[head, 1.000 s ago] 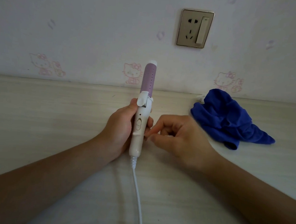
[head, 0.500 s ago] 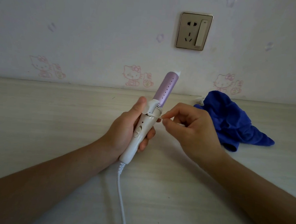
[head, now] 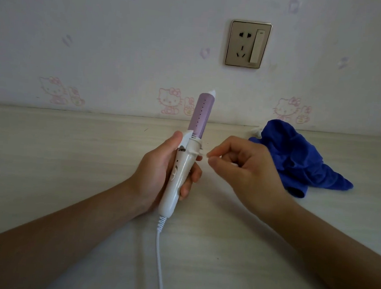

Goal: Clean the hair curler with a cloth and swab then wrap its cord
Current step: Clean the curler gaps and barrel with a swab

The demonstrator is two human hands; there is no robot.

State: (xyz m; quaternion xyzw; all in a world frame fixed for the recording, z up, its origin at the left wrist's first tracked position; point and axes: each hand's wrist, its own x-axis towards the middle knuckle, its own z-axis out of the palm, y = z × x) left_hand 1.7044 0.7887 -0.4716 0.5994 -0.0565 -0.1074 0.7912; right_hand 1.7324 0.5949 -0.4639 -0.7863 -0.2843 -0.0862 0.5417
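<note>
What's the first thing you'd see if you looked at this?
The purple and white hair curler, pointing up in the left hand at the middle. Next, the crumpled blue cloth on the table at the right, behind the right hand, which pinches what looks like a swab. A socket sits on the wall above.

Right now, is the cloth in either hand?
No: the cloth lies on the table to the right of the right hand, which pinches a swab, while the left hand grips the curler.

Nothing legible: the wallpaper (head: 124, 49) shows only cartoon cats (head: 169, 100) (a tiny mark on the socket switch (head: 257, 46) is unreadable).
</note>
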